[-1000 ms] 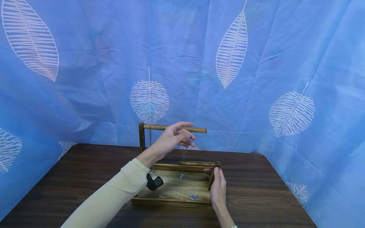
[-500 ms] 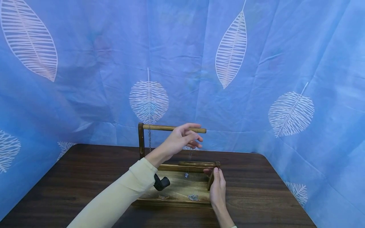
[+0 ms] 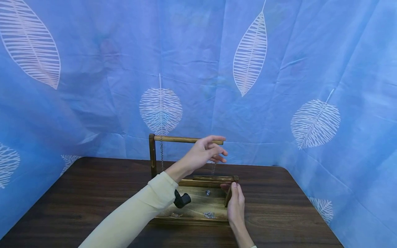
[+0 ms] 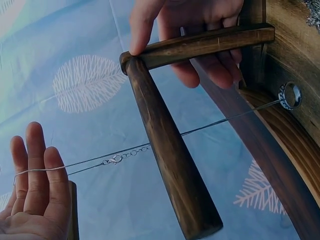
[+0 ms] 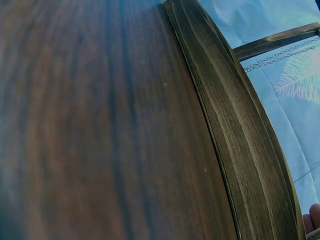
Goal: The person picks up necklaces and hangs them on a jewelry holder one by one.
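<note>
Compared with the earlier head views, the left hand (image 3: pixel 203 151) had moved to the right along the upper rod (image 3: pixel 176 139), so its index finger was at the free end of this rod. The ring pendant (image 3: pixel 208 193) had also shifted to the right, together with the hand, while the right hand (image 3: pixel 236 203) remained almost in the same place. The left fingers were rather straight, with small gaps between them, and the thin necklace (image 4: pixel 227 119) was looped across them; I cannot tell if the thumb pressed it. From these fingers the necklace ran down to the ring pendant, well below them, and in the left wrist view it passed behind the lower rod (image 4: pixel 172 155). Whether it touched this rod was not clear. The right hand gripped the short post (image 4: pixel 215 44) of the lower rod, its thumb on one side and the other fingers on the opposite side. To the left of the left fingers, another chain (image 3: pixel 162 155) hung from the upper rod. Nearer to the viewer than the ring pendant, a silvery heap (image 3: pixel 209 215) lay in the wooden tray (image 3: pixel 198 205), left of the right fingers
</note>
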A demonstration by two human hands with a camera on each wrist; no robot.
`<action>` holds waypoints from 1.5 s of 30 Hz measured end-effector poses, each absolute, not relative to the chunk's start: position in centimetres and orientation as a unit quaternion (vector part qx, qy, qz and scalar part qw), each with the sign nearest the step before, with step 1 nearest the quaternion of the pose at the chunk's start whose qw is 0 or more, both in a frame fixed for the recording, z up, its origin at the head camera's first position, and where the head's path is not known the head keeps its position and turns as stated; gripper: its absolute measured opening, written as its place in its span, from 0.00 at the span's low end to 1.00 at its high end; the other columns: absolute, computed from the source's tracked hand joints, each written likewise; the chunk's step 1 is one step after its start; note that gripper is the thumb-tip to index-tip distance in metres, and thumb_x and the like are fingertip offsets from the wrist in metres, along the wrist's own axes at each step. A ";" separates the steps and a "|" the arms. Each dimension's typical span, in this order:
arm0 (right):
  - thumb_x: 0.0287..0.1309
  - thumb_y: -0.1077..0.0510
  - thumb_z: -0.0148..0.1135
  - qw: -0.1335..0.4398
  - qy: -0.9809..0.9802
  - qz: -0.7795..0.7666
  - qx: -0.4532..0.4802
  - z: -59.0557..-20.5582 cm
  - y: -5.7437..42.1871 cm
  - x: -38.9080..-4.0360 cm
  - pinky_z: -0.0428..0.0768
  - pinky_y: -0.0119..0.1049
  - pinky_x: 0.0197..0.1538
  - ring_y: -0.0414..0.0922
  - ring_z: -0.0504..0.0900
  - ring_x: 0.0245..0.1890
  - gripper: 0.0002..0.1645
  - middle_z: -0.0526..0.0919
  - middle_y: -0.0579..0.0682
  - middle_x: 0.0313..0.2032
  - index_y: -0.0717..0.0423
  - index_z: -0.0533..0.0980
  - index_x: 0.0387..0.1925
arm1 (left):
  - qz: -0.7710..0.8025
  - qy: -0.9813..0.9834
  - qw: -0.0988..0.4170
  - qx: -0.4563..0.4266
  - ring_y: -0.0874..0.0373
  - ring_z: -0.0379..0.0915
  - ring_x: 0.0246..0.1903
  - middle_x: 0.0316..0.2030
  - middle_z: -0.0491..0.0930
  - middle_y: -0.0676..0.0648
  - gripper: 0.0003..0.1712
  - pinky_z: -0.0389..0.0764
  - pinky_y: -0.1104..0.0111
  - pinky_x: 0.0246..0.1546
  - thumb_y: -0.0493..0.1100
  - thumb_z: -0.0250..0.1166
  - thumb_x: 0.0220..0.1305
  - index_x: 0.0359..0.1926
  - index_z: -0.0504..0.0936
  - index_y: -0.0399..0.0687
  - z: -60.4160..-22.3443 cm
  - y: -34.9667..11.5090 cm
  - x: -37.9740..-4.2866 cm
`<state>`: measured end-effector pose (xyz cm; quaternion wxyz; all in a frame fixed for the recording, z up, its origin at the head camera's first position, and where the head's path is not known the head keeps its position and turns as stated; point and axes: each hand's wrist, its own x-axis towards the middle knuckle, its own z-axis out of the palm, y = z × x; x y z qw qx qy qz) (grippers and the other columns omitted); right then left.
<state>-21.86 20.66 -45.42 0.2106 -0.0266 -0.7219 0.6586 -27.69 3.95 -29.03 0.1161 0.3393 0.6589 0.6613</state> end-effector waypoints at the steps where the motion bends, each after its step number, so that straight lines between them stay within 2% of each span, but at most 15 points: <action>1: 0.81 0.41 0.30 0.211 -0.723 0.658 -0.027 -45.4 20.7 -21.9 0.62 0.50 0.67 0.53 0.72 0.62 0.35 0.81 0.62 0.52 0.63 0.74 0.56 | 0.661 0.659 0.117 0.339 0.40 0.83 0.46 0.45 0.84 0.42 0.23 0.83 0.60 0.48 0.39 0.54 0.78 0.71 0.69 0.48 -29.0 4.0 -27.7; 5: 0.81 0.41 0.30 0.214 -0.723 0.656 -0.027 -45.4 20.7 -21.8 0.61 0.49 0.67 0.51 0.71 0.62 0.35 0.82 0.61 0.51 0.63 0.74 0.55 | 0.657 0.663 0.118 0.339 0.42 0.84 0.45 0.47 0.84 0.39 0.24 0.83 0.61 0.48 0.41 0.55 0.78 0.71 0.68 0.49 -29.0 4.4 -27.6; 9: 0.81 0.40 0.31 0.212 -0.721 0.659 -0.028 -45.3 20.7 -21.8 0.60 0.50 0.68 0.53 0.71 0.63 0.36 0.81 0.63 0.52 0.65 0.74 0.55 | 0.657 0.664 0.121 0.336 0.39 0.83 0.47 0.47 0.84 0.38 0.24 0.83 0.60 0.49 0.42 0.56 0.78 0.71 0.68 0.51 -29.1 4.9 -27.7; 11: 0.80 0.39 0.31 0.201 -0.725 0.658 -0.034 -45.3 20.7 -21.7 0.55 0.54 0.72 0.56 0.63 0.70 0.39 0.73 0.67 0.62 0.68 0.70 0.62 | 0.660 0.661 0.124 0.335 0.37 0.82 0.48 0.47 0.84 0.38 0.25 0.83 0.60 0.49 0.42 0.56 0.78 0.71 0.68 0.51 -29.1 5.1 -27.8; 13: 0.79 0.37 0.32 0.187 -0.728 0.658 -0.044 -45.2 20.7 -21.7 0.49 0.58 0.74 0.60 0.53 0.75 0.43 0.60 0.70 0.71 0.72 0.60 0.71 | 0.663 0.659 0.125 0.333 0.37 0.81 0.48 0.46 0.84 0.40 0.25 0.83 0.59 0.49 0.42 0.56 0.77 0.71 0.68 0.51 -29.2 5.3 -27.8; 16: 0.78 0.34 0.32 0.167 -0.734 0.656 -0.059 -45.0 20.8 -21.6 0.43 0.61 0.74 0.62 0.39 0.77 0.49 0.40 0.69 0.77 0.71 0.43 0.77 | 0.666 0.657 0.129 0.329 0.38 0.82 0.48 0.45 0.85 0.42 0.25 0.83 0.59 0.49 0.42 0.57 0.77 0.72 0.68 0.51 -29.2 5.7 -27.9; 19: 0.78 0.34 0.32 0.163 -0.734 0.656 -0.065 -45.0 20.8 -21.6 0.43 0.61 0.74 0.63 0.38 0.77 0.50 0.39 0.69 0.77 0.70 0.39 0.77 | 0.669 0.657 0.132 0.322 0.42 0.83 0.47 0.44 0.85 0.44 0.26 0.82 0.58 0.49 0.41 0.57 0.77 0.72 0.67 0.51 -29.1 6.1 -28.0; 25: 0.78 0.35 0.33 0.168 -0.733 0.656 -0.063 -45.1 20.8 -21.7 0.43 0.61 0.75 0.63 0.39 0.77 0.49 0.39 0.69 0.77 0.71 0.40 0.77 | 0.668 0.663 0.136 0.309 0.49 0.85 0.43 0.43 0.86 0.45 0.30 0.83 0.60 0.48 0.40 0.57 0.77 0.75 0.62 0.51 -28.9 6.6 -28.1; 34: 0.78 0.35 0.32 0.162 -0.739 0.651 -0.064 -45.0 20.8 -21.6 0.44 0.61 0.74 0.63 0.39 0.77 0.48 0.40 0.69 0.77 0.69 0.40 0.78 | 0.668 0.672 0.140 0.286 0.51 0.85 0.42 0.44 0.86 0.45 0.33 0.82 0.59 0.49 0.40 0.57 0.77 0.77 0.58 0.52 -29.0 6.8 -28.4; 37: 0.79 0.36 0.32 0.176 -0.735 0.652 -0.051 -45.0 20.8 -21.7 0.47 0.59 0.75 0.60 0.48 0.76 0.44 0.58 0.70 0.72 0.71 0.56 0.73 | 0.669 0.673 0.140 0.283 0.51 0.85 0.43 0.46 0.86 0.43 0.33 0.83 0.59 0.49 0.40 0.57 0.76 0.77 0.57 0.53 -29.0 6.5 -28.4; 38: 0.79 0.37 0.31 0.182 -0.735 0.652 -0.048 -45.1 20.7 -21.7 0.47 0.59 0.75 0.59 0.49 0.76 0.43 0.60 0.69 0.71 0.71 0.61 0.70 | 0.669 0.673 0.139 0.283 0.50 0.85 0.43 0.46 0.86 0.42 0.33 0.83 0.60 0.49 0.40 0.57 0.77 0.77 0.57 0.53 -29.0 6.4 -28.5; 40: 0.80 0.38 0.31 0.196 -0.729 0.655 -0.038 -45.1 20.7 -21.7 0.53 0.56 0.73 0.56 0.59 0.72 0.39 0.71 0.68 0.64 0.68 0.70 0.62 | 0.669 0.673 0.137 0.284 0.49 0.85 0.44 0.47 0.86 0.42 0.33 0.83 0.60 0.49 0.40 0.57 0.77 0.77 0.57 0.53 -29.1 6.2 -28.5; 41: 0.80 0.39 0.31 0.202 -0.726 0.657 -0.034 -45.2 20.7 -21.7 0.55 0.54 0.72 0.55 0.63 0.70 0.37 0.76 0.67 0.59 0.67 0.72 0.58 | 0.668 0.674 0.136 0.285 0.49 0.85 0.44 0.47 0.86 0.42 0.33 0.83 0.60 0.49 0.40 0.57 0.77 0.77 0.57 0.53 -29.1 6.1 -28.5; 44: 0.81 0.40 0.30 0.209 -0.723 0.658 -0.032 -45.2 20.6 -21.7 0.60 0.49 0.68 0.53 0.70 0.65 0.35 0.79 0.64 0.56 0.64 0.73 0.57 | 0.667 0.673 0.135 0.289 0.47 0.85 0.45 0.46 0.86 0.43 0.34 0.82 0.59 0.50 0.41 0.57 0.77 0.78 0.56 0.52 -29.1 5.7 -28.6; 45: 0.81 0.40 0.30 0.211 -0.720 0.660 -0.029 -45.2 20.6 -21.7 0.62 0.48 0.66 0.53 0.72 0.61 0.35 0.81 0.63 0.52 0.64 0.73 0.56 | 0.667 0.674 0.133 0.289 0.47 0.84 0.45 0.46 0.86 0.43 0.34 0.82 0.58 0.50 0.41 0.57 0.77 0.78 0.56 0.51 -29.1 5.6 -28.6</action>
